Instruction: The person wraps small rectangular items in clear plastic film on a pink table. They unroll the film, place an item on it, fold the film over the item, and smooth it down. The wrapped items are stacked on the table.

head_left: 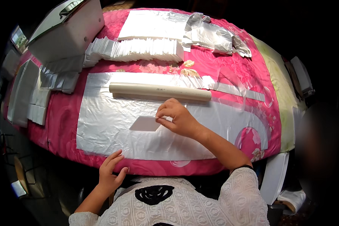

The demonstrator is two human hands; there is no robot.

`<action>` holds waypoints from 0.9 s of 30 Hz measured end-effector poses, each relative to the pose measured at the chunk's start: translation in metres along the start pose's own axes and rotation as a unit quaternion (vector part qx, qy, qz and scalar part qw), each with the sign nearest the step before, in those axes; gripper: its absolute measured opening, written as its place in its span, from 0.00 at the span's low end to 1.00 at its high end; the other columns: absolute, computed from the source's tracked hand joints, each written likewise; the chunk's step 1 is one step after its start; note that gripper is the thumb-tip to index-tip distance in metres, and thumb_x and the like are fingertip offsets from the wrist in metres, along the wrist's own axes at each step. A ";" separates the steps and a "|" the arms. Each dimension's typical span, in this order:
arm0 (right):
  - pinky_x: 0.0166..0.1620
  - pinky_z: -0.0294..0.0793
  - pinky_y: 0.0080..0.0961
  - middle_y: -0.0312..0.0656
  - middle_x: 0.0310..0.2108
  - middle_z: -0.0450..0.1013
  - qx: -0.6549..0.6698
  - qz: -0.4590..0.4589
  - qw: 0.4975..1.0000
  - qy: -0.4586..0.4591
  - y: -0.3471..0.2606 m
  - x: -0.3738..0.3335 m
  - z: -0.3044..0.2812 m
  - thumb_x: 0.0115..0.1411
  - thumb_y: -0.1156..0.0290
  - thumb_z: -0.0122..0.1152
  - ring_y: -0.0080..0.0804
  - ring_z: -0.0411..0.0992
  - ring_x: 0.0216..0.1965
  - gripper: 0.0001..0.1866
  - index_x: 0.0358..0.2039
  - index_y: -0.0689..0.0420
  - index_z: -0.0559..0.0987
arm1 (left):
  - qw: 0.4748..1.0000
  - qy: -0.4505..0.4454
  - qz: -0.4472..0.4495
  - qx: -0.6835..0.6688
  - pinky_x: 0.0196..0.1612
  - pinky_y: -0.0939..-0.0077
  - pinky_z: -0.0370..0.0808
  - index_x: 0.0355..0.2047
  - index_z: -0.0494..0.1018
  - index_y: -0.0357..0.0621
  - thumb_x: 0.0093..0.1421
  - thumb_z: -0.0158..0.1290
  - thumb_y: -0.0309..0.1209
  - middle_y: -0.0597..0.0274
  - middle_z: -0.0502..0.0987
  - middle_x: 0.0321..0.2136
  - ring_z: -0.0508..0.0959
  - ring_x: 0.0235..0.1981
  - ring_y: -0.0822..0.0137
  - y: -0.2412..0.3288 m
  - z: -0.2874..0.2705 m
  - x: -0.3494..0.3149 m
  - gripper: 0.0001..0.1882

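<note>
A thin white card-like piece (pixel 144 124) is pinched at its right edge between the thumb and fingers of my right hand (pixel 177 116). It lies over a wrinkled silvery-white sheet (pixel 101 124) spread on the table; whether it touches the sheet I cannot tell. Just beyond my right hand, a long cream plastic pipe (pixel 160 91) rests across the sheet. My left hand (pixel 110 171) hovers by the near table edge, fingers apart, holding nothing.
A pink floral cloth (pixel 62 128) covers the table. Along the back stand a long row of upright white pieces (pixel 139 49), a large white box (pixel 69 32) and crumpled silvery film (pixel 214 37). Small white stacks (pixel 37 101) sit at left. Clear film strips (pixel 248 92) lie at right.
</note>
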State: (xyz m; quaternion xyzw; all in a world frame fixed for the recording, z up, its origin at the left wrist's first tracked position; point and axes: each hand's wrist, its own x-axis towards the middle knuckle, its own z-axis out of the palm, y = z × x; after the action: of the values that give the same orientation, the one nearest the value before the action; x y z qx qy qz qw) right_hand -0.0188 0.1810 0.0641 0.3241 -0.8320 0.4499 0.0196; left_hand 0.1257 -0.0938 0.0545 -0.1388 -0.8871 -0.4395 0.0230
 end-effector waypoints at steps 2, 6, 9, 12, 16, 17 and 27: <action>0.36 0.69 0.21 0.35 0.27 0.74 0.126 0.149 0.959 0.204 0.055 0.026 -0.030 0.56 0.70 0.59 0.24 0.70 0.31 0.07 0.30 0.61 0.79 | 1.000 -0.005 -0.019 -0.011 0.48 0.68 0.71 0.42 0.72 0.37 0.46 0.57 0.21 0.46 0.71 0.48 0.75 0.45 0.54 -0.004 0.001 -0.003 0.20; 0.33 0.69 0.20 0.38 0.26 0.75 0.112 0.284 0.869 0.389 0.165 0.063 -0.101 0.55 0.67 0.59 0.21 0.70 0.27 0.10 0.31 0.63 0.79 | 0.999 -0.028 0.001 -0.027 0.46 0.69 0.72 0.42 0.71 0.37 0.45 0.57 0.20 0.47 0.71 0.48 0.76 0.44 0.55 0.001 0.011 0.005 0.20; 0.37 0.72 0.27 0.42 0.30 0.77 -0.033 0.415 0.838 0.354 0.203 0.068 -0.108 0.52 0.62 0.61 0.32 0.74 0.32 0.13 0.31 0.58 0.80 | 0.998 -0.049 0.018 -0.028 0.45 0.69 0.73 0.42 0.71 0.37 0.46 0.57 0.20 0.48 0.70 0.48 0.76 0.43 0.56 0.005 0.013 0.009 0.20; 0.43 0.72 0.32 0.47 0.36 0.76 -0.173 0.519 0.796 0.260 0.187 0.084 -0.100 0.48 0.58 0.63 0.40 0.75 0.38 0.16 0.35 0.55 0.81 | 0.999 -0.049 0.017 -0.012 0.45 0.70 0.73 0.42 0.71 0.37 0.46 0.57 0.20 0.48 0.69 0.49 0.76 0.43 0.56 0.007 0.010 0.004 0.20; 0.44 0.72 0.36 0.49 0.41 0.74 -0.339 0.469 0.781 0.235 0.155 0.085 -0.096 0.50 0.55 0.61 0.40 0.72 0.44 0.21 0.40 0.56 0.78 | 0.999 -0.039 0.021 0.005 0.45 0.69 0.73 0.42 0.71 0.37 0.46 0.56 0.20 0.47 0.69 0.50 0.76 0.43 0.55 0.003 0.009 0.002 0.19; 0.44 0.71 0.38 0.49 0.42 0.73 -0.385 0.431 0.781 0.236 0.150 0.078 -0.096 0.50 0.54 0.61 0.41 0.71 0.44 0.22 0.40 0.56 0.77 | 0.999 -0.037 0.026 0.007 0.45 0.69 0.73 0.42 0.72 0.37 0.46 0.56 0.20 0.47 0.69 0.50 0.76 0.43 0.55 0.001 0.010 0.003 0.19; 0.46 0.66 0.37 0.48 0.37 0.68 -0.377 0.115 0.917 0.065 0.056 -0.076 -0.049 0.46 0.68 0.65 0.45 0.65 0.40 0.30 0.51 0.60 0.70 | 0.990 -0.102 0.095 0.017 0.47 0.67 0.72 0.46 0.69 0.39 0.47 0.58 0.23 0.47 0.66 0.53 0.74 0.47 0.52 0.004 0.034 0.037 0.23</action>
State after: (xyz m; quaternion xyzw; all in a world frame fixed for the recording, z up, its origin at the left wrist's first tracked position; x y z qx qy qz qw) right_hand -0.0024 0.2796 0.0268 0.1649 -0.9683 0.1224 0.1424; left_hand 0.0935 -0.0567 0.0429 -0.2660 -0.8748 -0.4042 -0.0234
